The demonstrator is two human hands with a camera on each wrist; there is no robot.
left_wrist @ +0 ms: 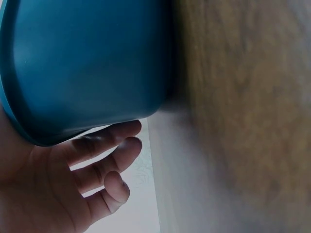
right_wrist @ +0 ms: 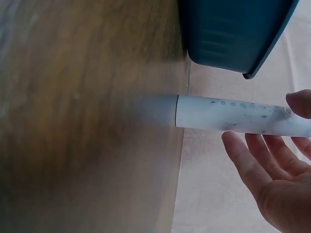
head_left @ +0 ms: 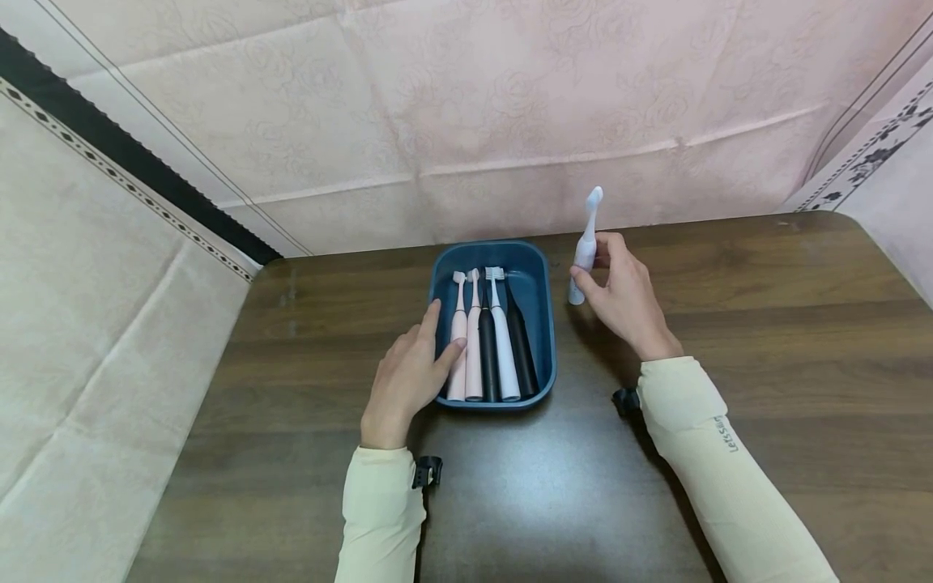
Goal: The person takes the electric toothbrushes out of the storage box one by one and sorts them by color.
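Note:
My right hand [head_left: 622, 293] pinches a white electric toothbrush [head_left: 585, 247] between thumb and fingers, to the right of the blue tray [head_left: 541, 324]. The toothbrush is upright, brush head up, its handle's lower end [right_wrist: 187, 111] right at the tabletop. On the tray's left side, my left hand [head_left: 410, 368] holds the rim, thumb over it and fingers along the outer wall [left_wrist: 97, 63]. Inside lie several electric toothbrushes side by side: two pink ones [head_left: 457, 356] [head_left: 474, 356], two black ones [head_left: 488, 356] [head_left: 521, 344] and a white one [head_left: 504, 356].
The tray stands on a brown wooden table [head_left: 291, 421], near its back edge. Pale patterned cloth [head_left: 510, 105] hangs behind the table, and more cloth [head_left: 109, 324] covers the left side. Some bare tray floor shows at the back and right of the toothbrushes.

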